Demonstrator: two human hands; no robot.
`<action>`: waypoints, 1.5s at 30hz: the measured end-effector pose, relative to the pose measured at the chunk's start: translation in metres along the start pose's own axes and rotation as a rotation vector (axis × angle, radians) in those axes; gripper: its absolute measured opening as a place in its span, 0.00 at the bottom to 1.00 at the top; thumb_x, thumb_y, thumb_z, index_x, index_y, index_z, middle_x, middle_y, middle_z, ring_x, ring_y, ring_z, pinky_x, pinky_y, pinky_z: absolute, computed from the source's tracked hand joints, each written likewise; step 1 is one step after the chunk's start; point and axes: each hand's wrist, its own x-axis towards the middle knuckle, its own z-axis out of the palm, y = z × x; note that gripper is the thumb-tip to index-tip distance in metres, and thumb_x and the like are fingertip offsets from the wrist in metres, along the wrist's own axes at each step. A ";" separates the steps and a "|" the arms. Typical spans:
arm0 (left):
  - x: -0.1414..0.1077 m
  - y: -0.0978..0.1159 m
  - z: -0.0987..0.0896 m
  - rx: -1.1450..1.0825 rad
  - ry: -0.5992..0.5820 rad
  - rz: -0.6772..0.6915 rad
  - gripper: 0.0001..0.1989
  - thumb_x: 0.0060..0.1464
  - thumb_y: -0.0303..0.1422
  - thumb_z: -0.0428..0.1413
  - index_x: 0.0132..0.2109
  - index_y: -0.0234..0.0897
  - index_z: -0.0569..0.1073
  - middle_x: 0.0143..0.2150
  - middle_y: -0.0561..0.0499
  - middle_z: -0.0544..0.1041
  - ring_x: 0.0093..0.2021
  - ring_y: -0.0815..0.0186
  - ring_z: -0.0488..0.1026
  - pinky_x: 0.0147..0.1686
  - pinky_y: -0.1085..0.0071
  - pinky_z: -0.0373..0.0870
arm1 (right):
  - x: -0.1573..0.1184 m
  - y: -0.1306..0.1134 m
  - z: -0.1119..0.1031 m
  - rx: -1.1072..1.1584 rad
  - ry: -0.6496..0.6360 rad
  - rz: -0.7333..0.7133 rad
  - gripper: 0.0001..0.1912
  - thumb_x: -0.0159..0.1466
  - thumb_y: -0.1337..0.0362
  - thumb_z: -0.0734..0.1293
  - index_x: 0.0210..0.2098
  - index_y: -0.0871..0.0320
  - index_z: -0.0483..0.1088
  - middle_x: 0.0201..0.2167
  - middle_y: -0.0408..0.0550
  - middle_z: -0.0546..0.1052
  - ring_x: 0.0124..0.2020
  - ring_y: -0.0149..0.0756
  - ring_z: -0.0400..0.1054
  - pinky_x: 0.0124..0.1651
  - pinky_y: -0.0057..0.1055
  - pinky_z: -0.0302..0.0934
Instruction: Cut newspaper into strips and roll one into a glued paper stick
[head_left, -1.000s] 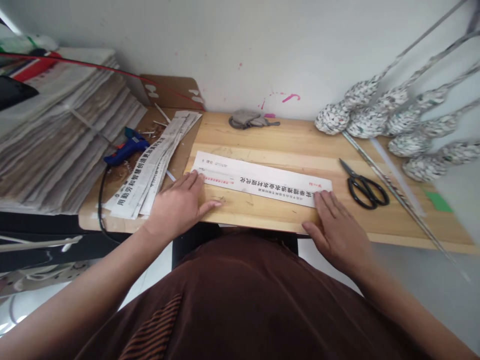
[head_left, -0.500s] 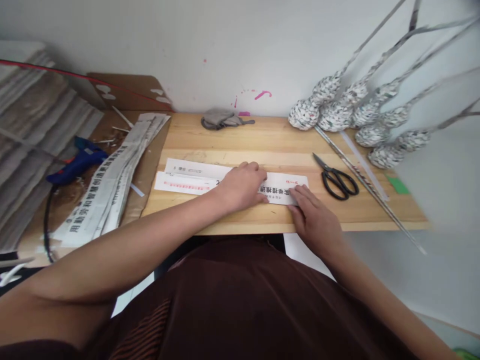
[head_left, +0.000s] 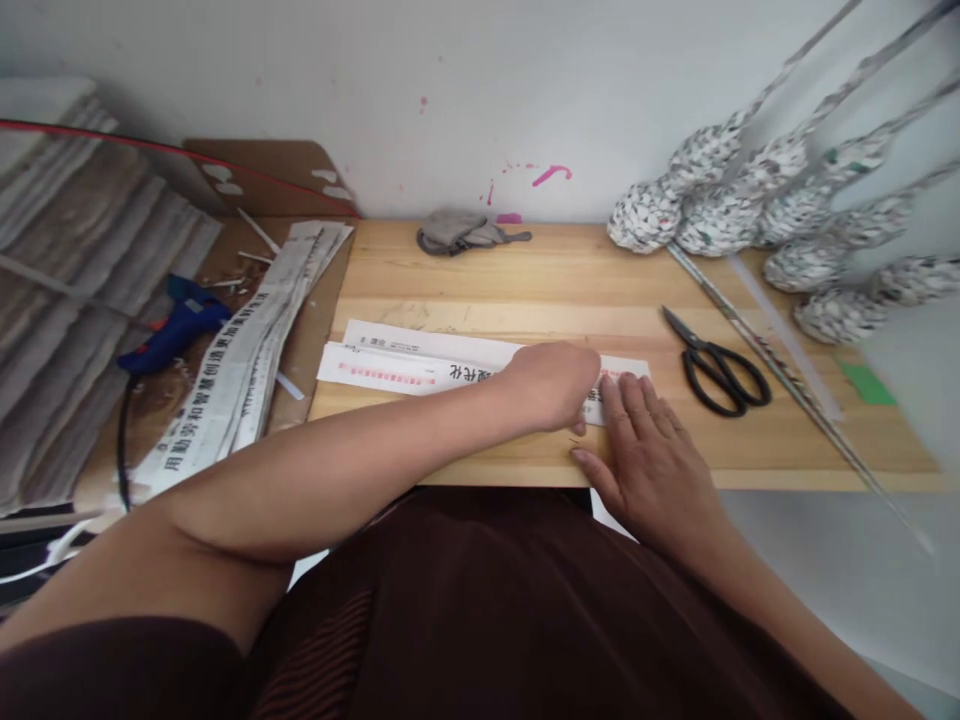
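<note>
Left of the scissors, the left hand hid most of its fingers and part of the paper strip; farther left, a paper stack was cut off.

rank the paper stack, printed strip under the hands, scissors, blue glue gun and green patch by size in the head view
1. paper stack, cut off by the frame
2. printed strip, partly covered
3. scissors and blue glue gun, too alike to rank
4. green patch

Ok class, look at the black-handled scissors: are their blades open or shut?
Shut: the scissors lie with their blades together, tapering to one point, and no gap shows between them.
</note>
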 end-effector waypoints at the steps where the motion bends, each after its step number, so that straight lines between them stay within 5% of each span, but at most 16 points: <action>1: -0.001 -0.003 0.000 -0.007 -0.007 -0.008 0.26 0.44 0.40 0.67 0.50 0.37 0.75 0.49 0.43 0.80 0.48 0.53 0.76 0.40 0.65 0.71 | 0.001 0.000 0.000 -0.006 0.005 -0.003 0.43 0.70 0.44 0.53 0.69 0.75 0.49 0.69 0.74 0.54 0.72 0.59 0.42 0.68 0.55 0.46; 11: 0.000 -0.020 -0.008 -0.022 -0.066 -0.015 0.30 0.38 0.46 0.68 0.48 0.37 0.78 0.48 0.42 0.80 0.47 0.52 0.76 0.39 0.64 0.71 | 0.006 -0.011 -0.005 -0.066 -0.014 0.029 0.43 0.68 0.43 0.56 0.69 0.72 0.51 0.68 0.75 0.55 0.71 0.62 0.44 0.68 0.55 0.46; 22: 0.001 -0.011 -0.012 0.001 -0.170 -0.057 0.28 0.42 0.48 0.64 0.48 0.37 0.79 0.43 0.41 0.81 0.44 0.53 0.76 0.38 0.64 0.70 | 0.008 -0.015 -0.007 -0.060 -0.055 0.071 0.45 0.68 0.41 0.56 0.70 0.70 0.48 0.69 0.72 0.53 0.71 0.61 0.43 0.68 0.56 0.45; 34: -0.005 -0.018 -0.003 0.016 -0.059 -0.032 0.26 0.46 0.49 0.58 0.48 0.39 0.79 0.39 0.42 0.81 0.42 0.52 0.77 0.37 0.63 0.71 | 0.009 -0.018 -0.011 -0.083 -0.081 0.089 0.43 0.68 0.42 0.56 0.71 0.66 0.45 0.70 0.68 0.52 0.71 0.61 0.42 0.68 0.56 0.45; 45: -0.039 -0.048 -0.008 0.079 -0.048 -0.128 0.23 0.49 0.53 0.56 0.40 0.41 0.80 0.37 0.44 0.80 0.40 0.54 0.76 0.37 0.64 0.68 | 0.008 -0.017 -0.010 -0.066 -0.077 0.087 0.43 0.68 0.43 0.57 0.71 0.68 0.46 0.70 0.70 0.51 0.72 0.62 0.41 0.68 0.57 0.45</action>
